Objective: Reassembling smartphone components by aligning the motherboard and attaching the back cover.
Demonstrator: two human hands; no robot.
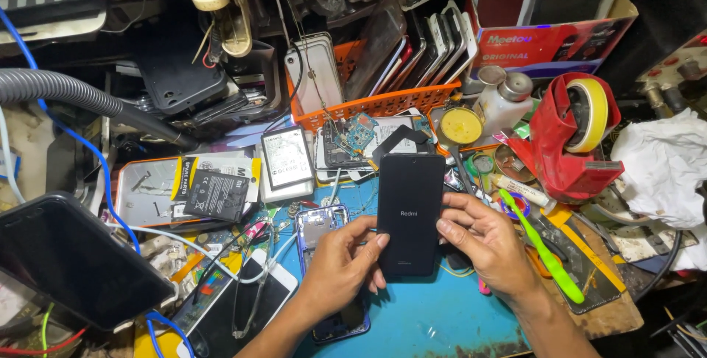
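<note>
Both my hands hold a black smartphone (409, 207) upright over the blue work mat (434, 314), its back cover facing me. My left hand (340, 266) grips its lower left edge with thumb and fingers. On the right edge, my right hand (492, 246) pinches it at mid-height. Under my left hand lies an opened phone frame (321, 227) with its insides showing.
An orange basket (383, 102) of phones stands at the back. Loose batteries (215, 194), a circuit board (353, 131), a red tape dispenser (571, 137), a green toothbrush (543, 249), a white phone (239, 306) and a dark tablet (70, 258) crowd the bench. A grey hose (66, 93) crosses the left.
</note>
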